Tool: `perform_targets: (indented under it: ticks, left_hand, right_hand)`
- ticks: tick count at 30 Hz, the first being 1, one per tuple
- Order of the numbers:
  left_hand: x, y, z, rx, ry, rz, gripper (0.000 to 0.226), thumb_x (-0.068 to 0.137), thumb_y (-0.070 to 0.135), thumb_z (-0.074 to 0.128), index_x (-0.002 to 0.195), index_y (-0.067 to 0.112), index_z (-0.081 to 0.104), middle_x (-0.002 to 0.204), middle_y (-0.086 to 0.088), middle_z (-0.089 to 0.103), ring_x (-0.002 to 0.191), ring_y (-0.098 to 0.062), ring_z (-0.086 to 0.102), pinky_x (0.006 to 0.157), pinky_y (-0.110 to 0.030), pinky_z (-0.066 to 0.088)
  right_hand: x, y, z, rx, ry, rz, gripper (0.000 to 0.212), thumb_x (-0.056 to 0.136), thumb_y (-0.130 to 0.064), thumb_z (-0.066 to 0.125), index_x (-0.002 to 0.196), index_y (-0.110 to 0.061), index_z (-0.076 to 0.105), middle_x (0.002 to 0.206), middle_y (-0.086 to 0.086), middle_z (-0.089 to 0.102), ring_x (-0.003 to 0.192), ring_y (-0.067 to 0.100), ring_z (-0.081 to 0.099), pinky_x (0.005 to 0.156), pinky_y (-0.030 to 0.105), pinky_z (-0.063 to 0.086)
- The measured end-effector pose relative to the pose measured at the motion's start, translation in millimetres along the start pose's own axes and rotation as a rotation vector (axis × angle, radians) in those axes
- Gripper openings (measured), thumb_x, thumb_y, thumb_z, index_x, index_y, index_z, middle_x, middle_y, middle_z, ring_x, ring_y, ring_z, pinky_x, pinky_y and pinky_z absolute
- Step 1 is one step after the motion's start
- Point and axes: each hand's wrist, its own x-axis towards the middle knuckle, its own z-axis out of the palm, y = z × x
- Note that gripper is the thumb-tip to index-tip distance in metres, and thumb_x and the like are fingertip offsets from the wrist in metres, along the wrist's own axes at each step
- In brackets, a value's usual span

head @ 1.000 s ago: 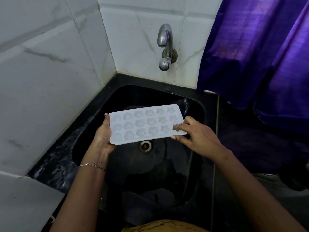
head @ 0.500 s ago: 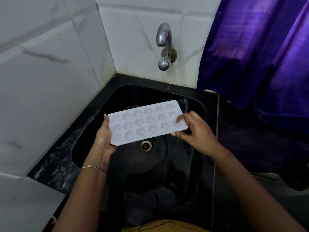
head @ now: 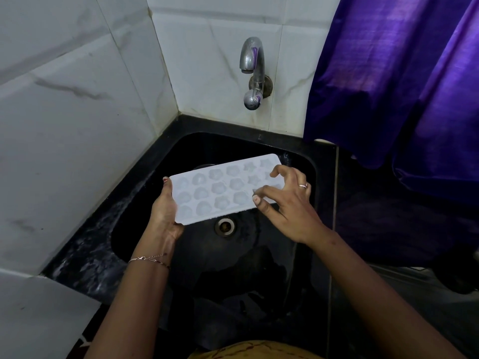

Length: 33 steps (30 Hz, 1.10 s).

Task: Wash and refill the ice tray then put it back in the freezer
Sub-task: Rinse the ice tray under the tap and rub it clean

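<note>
- Head view: the left grip (head: 164, 211) holds the tray (head: 220, 189) by its left short end. The thumb lies along that edge, its tip at the far corner, and the palm and fingers go under the tray, out of sight.
- The right grip (head: 290, 203) arches over the tray's right end with its fingers curled. The thumb tip rests on the tray's top by the near edge and the forefinger hooks above the far rows. The hand covers that end, so we cannot tell whether it clamps the tray or only touches it.
- The tray is white and spans the two grips in the air, cavities up. Its right end is farther from us than its left. We see flower and star shapes in the cavities; whether they hold water we cannot tell.
- Below both grips lies the black sink (head: 181, 143), with the drain (head: 225, 226) just under the tray's near edge, between the grips.
- Beyond the grips a metal tap (head: 252, 71) juts from the white wall (head: 77, 125), well above the tray.
- Right of the right grip hangs a purple curtain (head: 401, 86), apart from it.
- A thin bracelet (head: 149, 259) circles the wrist behind the left grip, and a ring (head: 303, 185) sits on a finger of the right grip.
- Left of the left grip the black table (head: 85, 255) beside the sink looks wet.
</note>
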Motion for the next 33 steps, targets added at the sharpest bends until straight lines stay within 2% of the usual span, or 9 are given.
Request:
perform_targets:
  ticks: [5,11,16,19,21,24,27,33]
  left_hand:
    - [1,-1,-3,0.006,-0.01,-0.042,0.048,0.099,0.051,0.034,0.106,0.015,0.064,0.098,-0.007,0.073,0.089,-0.028,0.069,0.068,-0.041,0.055]
    - [1,3,-7,0.06,0.001,-0.019,0.046,0.1,0.05,0.033,0.099,0.017,0.064,0.087,-0.003,0.074,0.078,-0.023,0.071,0.059,-0.036,0.056]
    - [2,-1,-8,0.066,-0.009,-0.039,0.048,0.1,0.052,0.032,0.099,0.017,0.064,0.084,-0.003,0.076,0.078,-0.024,0.072,0.063,-0.038,0.055]
    - [3,-1,-5,0.072,0.004,-0.037,0.049,0.1,0.052,0.031,0.1,0.016,0.064,0.093,-0.006,0.073,0.085,-0.026,0.07,0.065,-0.038,0.055]
    - [2,-1,-4,0.075,0.025,-0.037,0.048,0.1,0.051,0.031,0.101,0.017,0.064,0.094,-0.005,0.071,0.084,-0.025,0.069,0.063,-0.037,0.054]
    - [2,-2,-3,0.076,0.039,-0.043,0.048,0.1,0.052,0.029,0.101,0.017,0.063,0.097,-0.006,0.071,0.086,-0.026,0.068,0.062,-0.036,0.053]
    - [3,-4,-3,0.088,0.035,-0.057,0.05,0.1,0.054,0.03,0.101,0.017,0.064,0.097,-0.006,0.072,0.086,-0.026,0.069,0.062,-0.036,0.054]
    - [2,-3,-5,0.089,0.036,-0.04,0.048,0.1,0.053,0.031,0.097,0.018,0.065,0.089,-0.004,0.073,0.078,-0.024,0.07,0.057,-0.034,0.054]
  right_hand:
    - [-2,2,1,0.01,0.032,-0.01,0.056,0.095,-0.062,0.025,0.103,-0.031,0.071,0.128,-0.004,0.033,0.122,0.002,0.01,0.098,0.041,0.016]
    - [-8,-1,4,0.067,0.006,-0.029,0.06,0.094,-0.065,0.019,0.109,-0.034,0.069,0.137,-0.008,0.027,0.123,0.006,0.013,0.1,0.042,0.019]
    - [-9,3,1,0.059,-0.007,-0.048,0.057,0.094,-0.064,0.021,0.108,-0.035,0.068,0.131,-0.009,0.029,0.122,0.008,0.018,0.099,0.043,0.021]
    - [-9,0,1,0.078,-0.011,0.0,0.042,0.093,-0.059,0.029,0.11,-0.035,0.06,0.134,-0.009,0.025,0.123,0.011,0.022,0.101,0.046,0.025]
    - [-9,-5,-1,0.093,0.01,0.006,0.035,0.093,-0.054,0.035,0.116,-0.036,0.055,0.14,-0.01,0.02,0.127,0.013,0.024,0.103,0.044,0.019]
    - [-6,-16,-3,-0.034,-0.02,-0.096,0.033,0.093,-0.049,0.038,0.113,-0.036,0.06,0.143,-0.006,0.024,0.132,0.015,0.021,0.104,0.045,0.01]
    - [1,-22,-1,-0.16,-0.076,-0.163,0.037,0.092,-0.051,0.036,0.104,-0.034,0.066,0.14,-0.004,0.03,0.132,0.017,0.022,0.102,0.046,0.012]
    - [7,-21,2,-0.106,-0.116,-0.224,0.036,0.09,-0.052,0.042,0.102,-0.031,0.069,0.137,-0.002,0.037,0.13,0.018,0.028,0.104,0.038,0.012]
